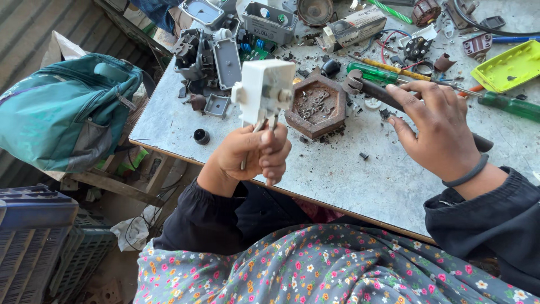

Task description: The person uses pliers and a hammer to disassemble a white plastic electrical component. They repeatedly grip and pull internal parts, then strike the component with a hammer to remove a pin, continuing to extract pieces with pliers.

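My left hand [254,153] is closed around metal prongs or wires under a white plastic electrical part [263,90], which it holds upright above the near edge of the grey worktable [349,174]. My right hand [436,126] rests over the table to the right, fingers curled onto dark pliers [371,90] whose handle runs under the palm. A rusty hexagonal tray [318,106] of small metal bits lies between the hands.
Grey plastic housings [211,56], green-handled screwdrivers [509,106], a yellow-green tray [509,67], wires and scraps cover the table's far part. A teal backpack [67,112] stands left of the table. Dark crates [39,242] sit at the lower left.
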